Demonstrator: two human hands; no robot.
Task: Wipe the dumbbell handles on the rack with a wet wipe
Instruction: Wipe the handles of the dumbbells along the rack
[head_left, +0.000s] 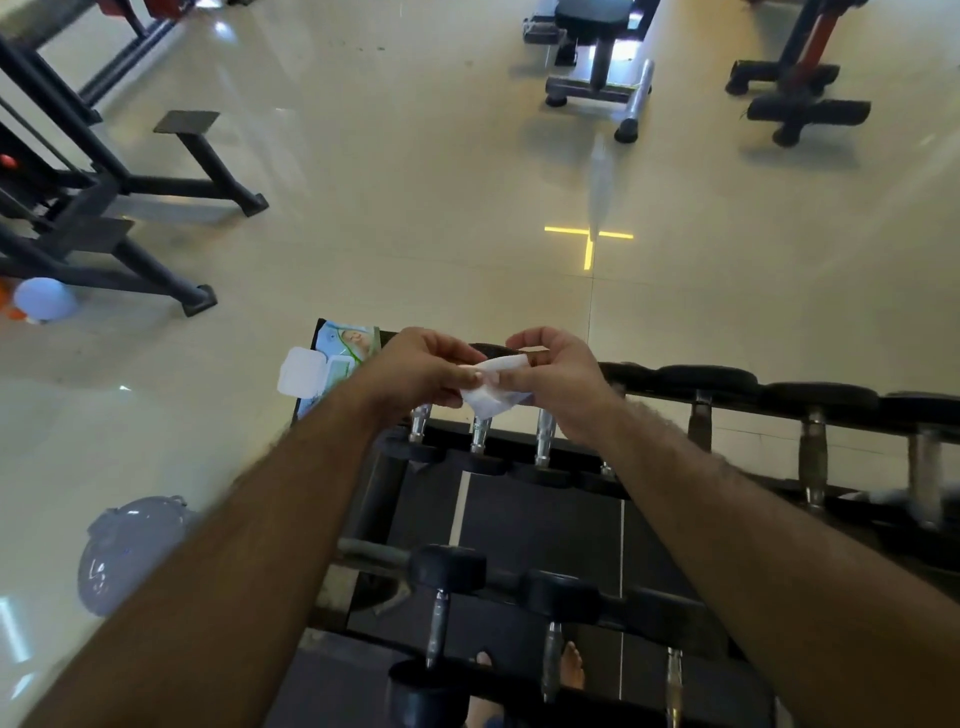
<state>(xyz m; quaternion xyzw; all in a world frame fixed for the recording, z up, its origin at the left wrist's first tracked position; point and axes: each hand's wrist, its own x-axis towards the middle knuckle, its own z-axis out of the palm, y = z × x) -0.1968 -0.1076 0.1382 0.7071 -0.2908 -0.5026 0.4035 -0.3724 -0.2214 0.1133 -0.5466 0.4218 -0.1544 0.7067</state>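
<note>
Both hands hold one white wet wipe (493, 397) between them, above the top tier of a black dumbbell rack (587, 525). My left hand (423, 369) pinches the wipe's left side and my right hand (558, 371) pinches its right side. Dumbbells with chrome handles (544, 436) and black ends lie in rows on the rack's upper and lower tiers. A blue-green wet wipe pack (332, 364) with its white lid flipped open sits on the rack's far left end, just left of my left hand.
Black gym machine frames (130, 208) stand at the left, benches (597, 67) at the far right. A blue balloon (127, 551) lies on the tiled floor left of the rack; another (44, 299) sits further back. Bare feet (571, 670) show below the rack.
</note>
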